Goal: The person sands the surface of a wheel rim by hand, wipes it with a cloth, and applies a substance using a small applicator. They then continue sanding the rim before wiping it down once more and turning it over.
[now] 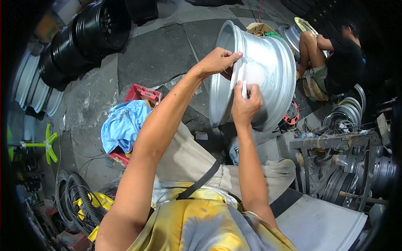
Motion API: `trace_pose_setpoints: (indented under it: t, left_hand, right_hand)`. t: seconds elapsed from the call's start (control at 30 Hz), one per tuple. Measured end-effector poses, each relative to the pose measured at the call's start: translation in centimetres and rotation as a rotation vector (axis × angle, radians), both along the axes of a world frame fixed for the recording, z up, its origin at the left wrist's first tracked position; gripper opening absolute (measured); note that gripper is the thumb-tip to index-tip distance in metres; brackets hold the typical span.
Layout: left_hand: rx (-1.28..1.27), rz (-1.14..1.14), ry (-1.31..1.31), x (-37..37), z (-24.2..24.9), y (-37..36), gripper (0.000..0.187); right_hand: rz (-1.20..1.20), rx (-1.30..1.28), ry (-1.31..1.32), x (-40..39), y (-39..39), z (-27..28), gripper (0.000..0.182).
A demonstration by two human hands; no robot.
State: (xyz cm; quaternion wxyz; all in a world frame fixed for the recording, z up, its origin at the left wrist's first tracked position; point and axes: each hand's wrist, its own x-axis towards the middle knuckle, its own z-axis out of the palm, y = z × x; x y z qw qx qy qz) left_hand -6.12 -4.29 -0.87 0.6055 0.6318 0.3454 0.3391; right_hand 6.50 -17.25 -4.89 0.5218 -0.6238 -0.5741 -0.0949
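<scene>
A large silver wheel rim [268, 67] stands on its side in front of me, upper centre right. My left hand [217, 62] grips the rim's near edge, with the thumb on the outer lip and the fingers inside. Lower down on the same edge is my right hand [247, 102], its fingers closed round a small whitish piece [244, 89] that touches the rim's surface. What that piece is cannot be made out.
Black rims [88, 33] are stacked at the upper left. A light blue cloth [125, 123] lies over a red crate [140, 93]. Another person [341, 62] sits at the upper right by a rim. A metal rack [335, 142] stands at the right.
</scene>
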Motion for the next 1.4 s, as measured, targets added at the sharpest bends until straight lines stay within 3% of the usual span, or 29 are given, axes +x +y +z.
trace_pose_setpoints:
  t: [0.13,0.27,0.43,0.6,0.73,0.87,1.03,1.13,1.23,1.4]
  left_hand:
    - [0.020,-0.004,0.011,-0.5,1.0,-0.7,0.059]
    - [0.022,0.023,-0.002,0.0,0.5,-0.7,0.058]
    - [0.035,0.033,-0.009,-0.2,0.6,-0.8,0.059]
    - [-0.005,0.037,-0.041,0.1,0.5,-0.5,0.059]
    - [0.004,0.018,-0.011,0.0,0.5,-0.8,0.060]
    - [0.000,0.005,-0.028,-0.4,0.7,-0.5,0.061]
    - [-0.001,0.009,-0.008,-0.1,1.0,-0.7,0.059]
    - [-0.007,0.020,0.000,-0.1,0.6,-0.5,0.059]
    - [-0.016,0.012,0.004,-0.4,0.4,-0.2,0.059]
    - [-0.004,0.027,-0.004,0.0,0.3,0.0,0.062]
  right_hand:
    - [0.005,0.071,0.040,0.1,0.3,-0.2,0.028]
    - [-0.028,-0.086,0.153,0.2,-1.3,-1.0,0.030]
    - [-0.048,0.017,0.100,0.6,5.0,1.7,0.030]
    - [-0.088,-0.058,0.096,0.4,1.1,-0.8,0.030]
    - [-0.066,0.032,0.124,0.8,4.7,0.9,0.033]
    - [-0.120,-0.077,0.173,0.4,6.2,2.2,0.039]
    - [-0.156,-0.220,0.289,-0.2,1.1,-0.5,0.038]
    - [-0.197,-0.006,0.113,0.4,4.9,1.0,0.042]
    - [-0.202,-0.096,0.097,0.4,6.3,2.5,0.037]
    - [-0.175,-0.309,0.193,-0.1,0.5,0.3,0.038]
